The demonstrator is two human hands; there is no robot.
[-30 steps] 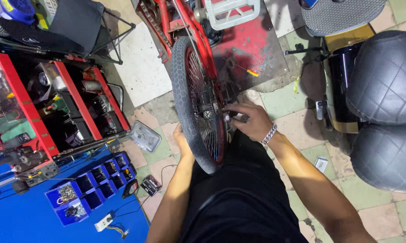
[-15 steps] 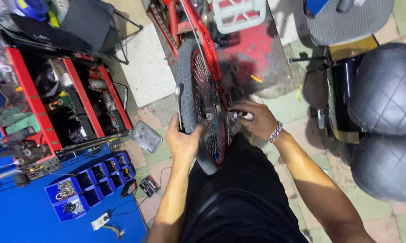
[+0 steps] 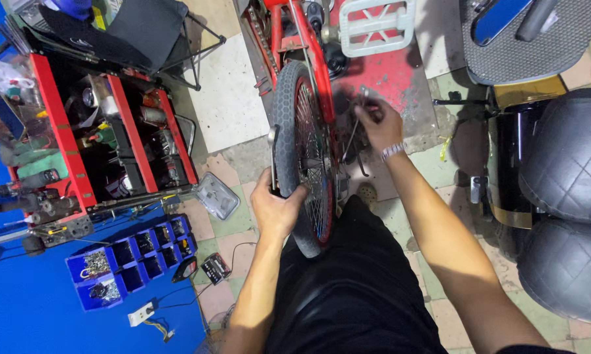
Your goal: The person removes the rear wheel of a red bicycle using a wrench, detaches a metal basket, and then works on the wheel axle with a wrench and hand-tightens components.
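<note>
A spoked wheel with a black tyre (image 3: 289,124) stands upright in the red frame (image 3: 318,72) of a small cycle, right in front of me. My left hand (image 3: 276,206) grips the tyre from the left, together with a flat metal tool (image 3: 272,157) that lies along the tread. My right hand (image 3: 379,123) is on the far side of the wheel near the hub, fingers closed on a thin metal tool (image 3: 358,111). A bracelet (image 3: 392,151) sits on that wrist.
A red tool cart (image 3: 99,131) full of parts stands at the left, with blue parts bins (image 3: 128,259) on a blue surface below it. A black scooter with quilted seats (image 3: 564,196) fills the right. A white pedal (image 3: 374,26) is at the top.
The view has shifted so the wheel sits higher. My right hand has moved up and away from the rim toward the hub area. My left hand stays on the tyre.
</note>
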